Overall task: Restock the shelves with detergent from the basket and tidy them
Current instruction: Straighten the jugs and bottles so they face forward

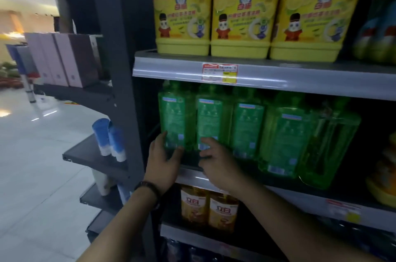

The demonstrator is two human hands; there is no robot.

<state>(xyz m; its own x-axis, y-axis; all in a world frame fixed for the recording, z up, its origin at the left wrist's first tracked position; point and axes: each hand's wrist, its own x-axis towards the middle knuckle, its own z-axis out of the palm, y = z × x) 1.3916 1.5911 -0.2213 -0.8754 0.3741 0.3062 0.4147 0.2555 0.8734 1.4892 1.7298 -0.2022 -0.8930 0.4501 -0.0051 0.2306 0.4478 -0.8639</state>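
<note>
Several green detergent bottles stand in a row on the middle shelf [300, 194]. My left hand [164, 163] grips the base of the leftmost green bottle [174, 116], thumb and fingers around its lower corner. My right hand [218, 162] rests with spread fingers against the bottom of the second green bottle [211, 118], touching it without a clear grip. Further right, two green bottles [285, 137] stand closer to the shelf's front edge. The basket is not in view.
Three big yellow detergent jugs [242, 15] fill the shelf above, over a price tag [219, 73]. Amber bottles [210, 208] stand on the shelf below. To the left, a dark end rack holds blue-and-white tubes [109, 139] and pink boxes [70, 60]. Shiny floor lies left.
</note>
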